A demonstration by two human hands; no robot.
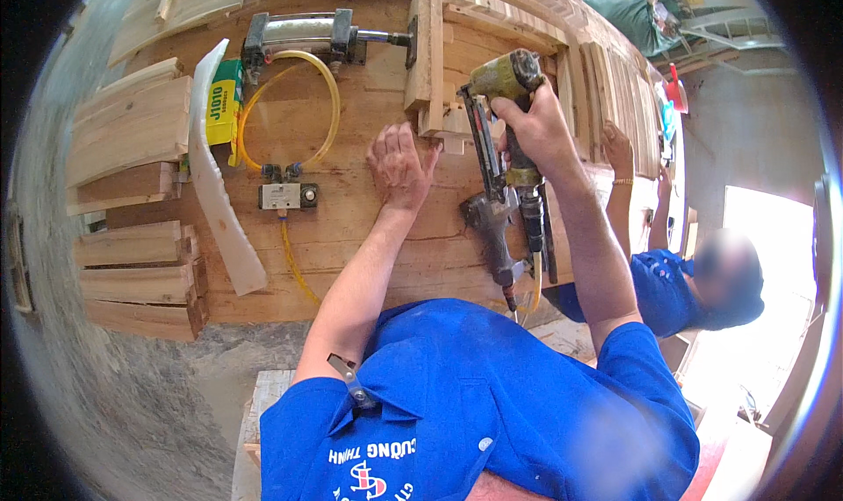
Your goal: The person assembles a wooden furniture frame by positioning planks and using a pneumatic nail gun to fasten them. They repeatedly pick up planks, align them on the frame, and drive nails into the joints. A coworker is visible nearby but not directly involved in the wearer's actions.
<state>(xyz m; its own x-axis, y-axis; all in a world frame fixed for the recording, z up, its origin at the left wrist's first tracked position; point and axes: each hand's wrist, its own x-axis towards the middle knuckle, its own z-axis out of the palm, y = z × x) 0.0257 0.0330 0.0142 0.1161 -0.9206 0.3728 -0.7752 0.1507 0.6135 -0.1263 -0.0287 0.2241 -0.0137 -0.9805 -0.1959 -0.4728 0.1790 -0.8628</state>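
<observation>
My right hand is wrapped round the handle of a worn olive-green and black nail gun. Its long magazine points down toward me, and an air hose fitting hangs below the grip. The gun's nose is beside the near corner of a wooden frame. My left hand rests on the wooden tabletop just left of that corner, fingers slightly bent and thumb apart, with nothing visible in it. A second, dark grey nail gun lies on the table between my forearms.
A pneumatic cylinder has its rod against the frame. Its yellow hose runs to a valve. A yellow-green box, a curved white strip and stacked boards lie left. A co-worker in blue stands at right beside slats.
</observation>
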